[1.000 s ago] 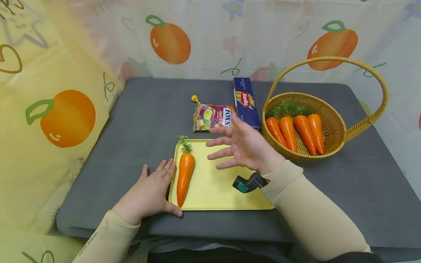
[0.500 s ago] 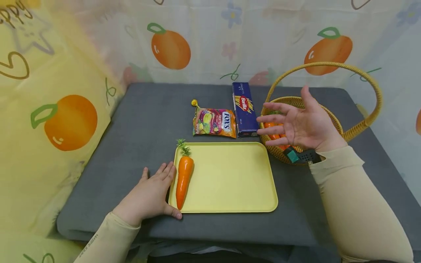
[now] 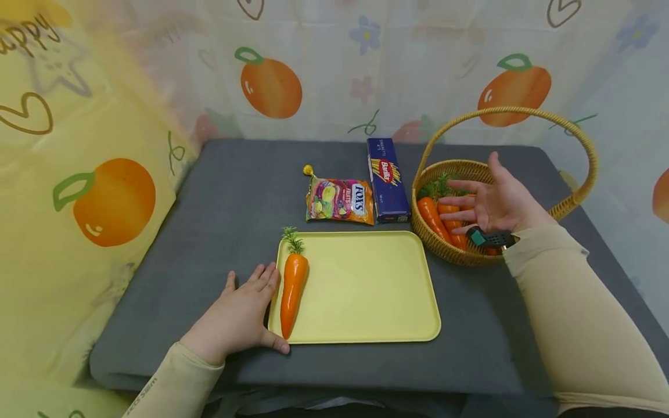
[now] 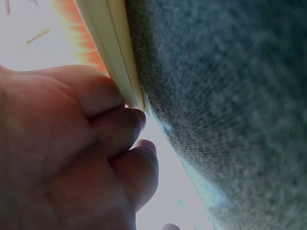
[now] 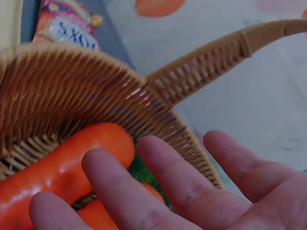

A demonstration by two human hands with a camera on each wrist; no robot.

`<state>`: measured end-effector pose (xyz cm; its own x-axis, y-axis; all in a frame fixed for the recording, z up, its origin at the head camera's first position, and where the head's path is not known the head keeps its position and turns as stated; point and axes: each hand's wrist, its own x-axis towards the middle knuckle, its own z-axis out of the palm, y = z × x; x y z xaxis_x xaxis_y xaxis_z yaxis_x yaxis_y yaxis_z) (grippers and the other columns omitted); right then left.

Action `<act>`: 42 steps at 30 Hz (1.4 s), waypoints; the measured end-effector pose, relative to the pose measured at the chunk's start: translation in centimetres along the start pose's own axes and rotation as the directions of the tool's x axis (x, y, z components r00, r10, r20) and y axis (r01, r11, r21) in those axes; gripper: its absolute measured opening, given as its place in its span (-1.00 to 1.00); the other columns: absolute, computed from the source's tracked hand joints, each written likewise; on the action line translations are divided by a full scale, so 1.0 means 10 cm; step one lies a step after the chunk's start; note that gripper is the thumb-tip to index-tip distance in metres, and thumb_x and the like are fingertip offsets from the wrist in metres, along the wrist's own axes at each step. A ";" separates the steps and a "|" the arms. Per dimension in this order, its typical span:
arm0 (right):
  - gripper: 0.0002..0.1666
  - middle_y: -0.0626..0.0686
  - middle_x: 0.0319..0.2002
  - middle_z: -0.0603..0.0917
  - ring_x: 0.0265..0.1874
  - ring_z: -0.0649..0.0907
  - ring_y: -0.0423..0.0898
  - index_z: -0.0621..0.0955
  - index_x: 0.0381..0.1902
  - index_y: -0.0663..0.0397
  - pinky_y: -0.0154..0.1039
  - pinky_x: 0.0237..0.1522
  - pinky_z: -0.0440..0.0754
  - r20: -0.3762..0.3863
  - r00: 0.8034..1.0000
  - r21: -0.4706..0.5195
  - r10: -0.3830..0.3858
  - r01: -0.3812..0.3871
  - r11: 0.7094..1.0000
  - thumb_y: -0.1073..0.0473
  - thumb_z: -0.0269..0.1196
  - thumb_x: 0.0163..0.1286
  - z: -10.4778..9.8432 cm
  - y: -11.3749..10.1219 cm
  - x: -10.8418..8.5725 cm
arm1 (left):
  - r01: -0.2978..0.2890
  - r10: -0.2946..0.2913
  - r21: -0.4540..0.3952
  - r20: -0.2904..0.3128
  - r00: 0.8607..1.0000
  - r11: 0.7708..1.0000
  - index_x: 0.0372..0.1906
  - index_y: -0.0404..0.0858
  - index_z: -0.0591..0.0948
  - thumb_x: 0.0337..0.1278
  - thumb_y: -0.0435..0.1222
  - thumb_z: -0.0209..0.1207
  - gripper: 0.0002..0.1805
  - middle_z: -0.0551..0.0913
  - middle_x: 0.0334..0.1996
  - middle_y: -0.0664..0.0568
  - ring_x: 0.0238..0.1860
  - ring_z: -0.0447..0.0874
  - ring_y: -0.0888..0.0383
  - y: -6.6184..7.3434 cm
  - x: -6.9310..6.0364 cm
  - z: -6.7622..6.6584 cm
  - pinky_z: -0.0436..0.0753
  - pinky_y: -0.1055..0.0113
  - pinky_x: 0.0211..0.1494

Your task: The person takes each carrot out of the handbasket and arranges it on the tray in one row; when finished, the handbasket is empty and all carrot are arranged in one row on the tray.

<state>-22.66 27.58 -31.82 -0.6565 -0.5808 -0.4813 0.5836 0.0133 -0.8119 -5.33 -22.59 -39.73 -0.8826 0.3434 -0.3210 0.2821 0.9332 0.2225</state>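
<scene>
My left hand [image 3: 237, 316] lies with spread fingers along the left edge of a yellow tray [image 3: 366, 290], fingertips touching its rim. On the tray's left side lies one orange carrot [image 3: 294, 293] with a green leafy top. My right hand [image 3: 493, 203], fingers straight and spread, hovers over a wicker basket [image 3: 444, 249], holding nothing. Several carrots [image 3: 432, 216] lie in that basket, some of them hidden behind the hand. In the right wrist view, a carrot [image 5: 72, 163] sits just beyond the fingertips, apart from them as far as I can tell.
A bag of Fox's candy [image 3: 340, 200] and a blue Barilla spaghetti box [image 3: 388, 180] lie behind the tray. The basket's tall handle [image 3: 587, 157] arches above the right hand. A grey cloth covers the table [image 3: 235, 203], and a fruit-print curtain [image 3: 324, 69] hangs behind.
My right hand has moved from above the tray to the right, over the basket, then slightly lower. The left hand has stayed at the tray's edge. The camera view has tilted a little.
</scene>
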 end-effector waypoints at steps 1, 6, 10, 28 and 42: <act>0.41 0.24 0.81 -0.04 0.66 0.40 0.27 -0.43 0.83 -0.17 0.15 0.44 0.60 -0.014 1.000 -0.042 0.008 -0.009 0.999 -0.85 -0.57 0.29 0.00 0.02 0.02 | 0.001 -0.001 0.001 0.002 1.000 1.000 0.76 -0.39 0.18 -0.49 0.63 0.51 0.74 0.10 0.79 -0.26 0.78 0.09 -0.29 0.00 0.00 0.00 -0.08 -0.70 0.59; 0.41 0.29 0.82 -0.30 0.78 -0.10 0.39 -0.43 0.83 -0.13 0.01 0.43 0.58 -0.070 0.997 -0.125 0.039 -0.047 0.991 -0.85 -0.61 0.28 0.04 0.09 0.10 | 0.005 -0.005 0.007 0.012 1.000 1.000 0.77 -0.38 0.18 -0.49 0.65 0.49 0.75 0.09 0.79 -0.24 0.78 0.09 -0.28 0.01 0.00 0.02 -0.09 -0.70 0.59; 0.41 0.32 0.81 -0.29 0.78 -0.10 0.43 -0.40 0.83 -0.12 0.07 0.37 0.52 -0.126 0.991 -0.167 0.035 -0.056 0.984 -0.85 -0.55 0.33 0.08 0.09 0.12 | 0.004 -0.004 0.011 0.009 1.000 1.000 0.77 -0.37 0.17 -0.48 0.66 0.47 0.74 0.09 0.79 -0.24 0.78 0.08 -0.28 0.01 0.00 0.02 -0.09 -0.69 0.60; 0.29 0.44 0.77 -0.35 0.73 -0.15 0.57 -0.41 0.82 -0.07 0.56 0.67 -0.28 -0.162 0.982 -0.351 0.095 -0.148 0.925 -0.75 -0.56 0.47 0.15 0.15 0.28 | 0.001 -0.001 0.010 0.000 1.000 1.000 0.76 -0.39 0.18 -0.47 0.60 0.54 0.73 0.11 0.78 -0.26 0.78 0.09 -0.29 0.04 -0.01 -0.02 -0.08 -0.69 0.60; -0.11 0.40 0.67 0.26 0.55 0.51 0.26 -0.39 0.83 0.02 0.05 0.39 0.59 -0.164 0.980 -0.459 0.117 -0.181 0.870 0.02 -0.18 0.87 0.10 0.10 0.38 | 0.011 -0.011 0.007 0.003 1.000 1.000 0.76 -0.38 0.19 -0.47 0.60 0.54 0.72 0.11 0.78 -0.26 0.78 0.08 -0.30 0.04 -0.02 -0.03 -0.11 -0.69 0.61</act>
<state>-24.08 24.61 -34.14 -0.6534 -0.4338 -0.6204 0.4069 0.4899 -0.7710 -5.17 -22.30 -39.27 -0.8844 0.3334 -0.3265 0.2749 0.9376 0.2128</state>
